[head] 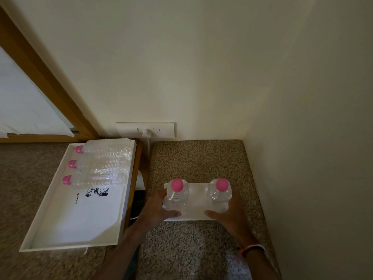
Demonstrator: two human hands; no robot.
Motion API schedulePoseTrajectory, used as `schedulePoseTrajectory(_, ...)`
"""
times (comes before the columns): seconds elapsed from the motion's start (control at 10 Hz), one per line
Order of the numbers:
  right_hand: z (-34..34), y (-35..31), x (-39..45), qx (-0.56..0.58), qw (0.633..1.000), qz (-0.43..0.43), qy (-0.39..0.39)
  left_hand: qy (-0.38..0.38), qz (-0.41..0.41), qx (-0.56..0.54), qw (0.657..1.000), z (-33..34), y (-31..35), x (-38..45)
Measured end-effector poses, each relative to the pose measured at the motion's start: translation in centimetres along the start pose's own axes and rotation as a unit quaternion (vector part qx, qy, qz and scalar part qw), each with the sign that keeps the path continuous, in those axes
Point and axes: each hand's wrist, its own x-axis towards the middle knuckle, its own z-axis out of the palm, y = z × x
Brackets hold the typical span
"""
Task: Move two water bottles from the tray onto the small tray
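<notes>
Two clear water bottles with pink caps stand upright on the small white tray [196,196] on the speckled granite ledge. My left hand [156,208] is wrapped around the left bottle [177,194]. My right hand [227,216] grips the right bottle [220,191] at its base. On the left, the large white tray [60,215] holds three more bottles [101,164] lying on their sides, caps pointing left.
A wall socket plate [145,130] with a plug and cable sits just behind the ledge. Walls close in at the back and right [302,138]. A wooden frame [46,77] runs diagonally at upper left. A dark gap [139,197] separates the large tray's stand from the ledge.
</notes>
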Motion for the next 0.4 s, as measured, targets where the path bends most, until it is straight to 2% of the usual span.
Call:
schedulePoseTrajectory(0.2, -3.4, -0.1, 0.7, -0.065, 0.992, -0.003, -0.105, -0.029, 0.027, 0.019, 0.999, -1.4, 0.4, -0.3)
schedulePoseTrajectory(0.4, -5.9, -1.4, 2.9, -0.154, 0.980, -0.045, -0.119, -0.035, 0.077, 0.056, 0.995, -3.4, 1.7, -0.4)
